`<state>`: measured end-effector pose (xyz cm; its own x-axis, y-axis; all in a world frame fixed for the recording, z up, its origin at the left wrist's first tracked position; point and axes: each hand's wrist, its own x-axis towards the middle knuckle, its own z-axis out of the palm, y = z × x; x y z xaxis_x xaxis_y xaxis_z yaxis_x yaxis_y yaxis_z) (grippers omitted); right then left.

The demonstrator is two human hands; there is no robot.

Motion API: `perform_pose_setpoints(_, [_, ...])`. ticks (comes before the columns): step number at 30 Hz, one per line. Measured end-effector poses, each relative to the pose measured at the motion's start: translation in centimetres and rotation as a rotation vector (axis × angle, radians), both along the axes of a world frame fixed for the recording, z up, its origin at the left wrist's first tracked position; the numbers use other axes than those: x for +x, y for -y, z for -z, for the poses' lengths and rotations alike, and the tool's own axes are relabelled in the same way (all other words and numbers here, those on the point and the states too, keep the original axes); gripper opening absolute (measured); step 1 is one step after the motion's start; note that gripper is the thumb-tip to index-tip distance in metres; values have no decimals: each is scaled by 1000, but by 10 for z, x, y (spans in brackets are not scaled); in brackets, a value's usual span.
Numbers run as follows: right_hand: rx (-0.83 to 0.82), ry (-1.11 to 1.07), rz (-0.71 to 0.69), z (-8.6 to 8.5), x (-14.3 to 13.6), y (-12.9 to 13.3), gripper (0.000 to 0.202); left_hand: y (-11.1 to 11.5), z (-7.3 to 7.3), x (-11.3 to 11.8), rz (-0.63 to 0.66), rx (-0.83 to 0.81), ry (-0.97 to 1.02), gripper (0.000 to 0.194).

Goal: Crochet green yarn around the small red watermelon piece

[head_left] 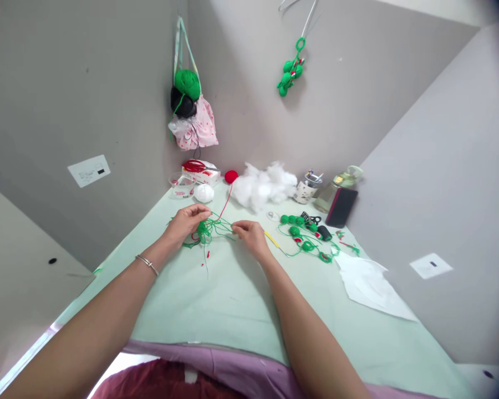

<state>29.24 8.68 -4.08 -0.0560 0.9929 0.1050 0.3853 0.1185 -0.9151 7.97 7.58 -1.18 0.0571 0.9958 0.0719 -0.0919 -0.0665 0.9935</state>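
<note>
A loose tangle of green yarn lies between my two hands over the pale green tablecloth. My left hand pinches the yarn at the left of the tangle. On the other side, my right hand has its thumb and fingers closed on green strands that stretch across from the tangle. A red strand runs from the tangle back to a red yarn ball. Small red scraps and a white thread lie just in front. Right of my right hand rests a yellow crochet hook.
White stuffing is heaped at the back, near a white yarn ball and red-handled scissors on a box. Crocheted green balls, a phone, a bottle, a pen cup and white sheets occupy the right.
</note>
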Motion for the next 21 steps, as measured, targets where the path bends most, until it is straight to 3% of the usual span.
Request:
perform_pose_setpoints(7, [-59,-289,77,-11,15,-3,26,-4,3,-5,-6,29,-3,37])
perform_pose_setpoints(21, [-199,-686,-79,-23,15,2,40,-6,5,-4,3,34,-1,36])
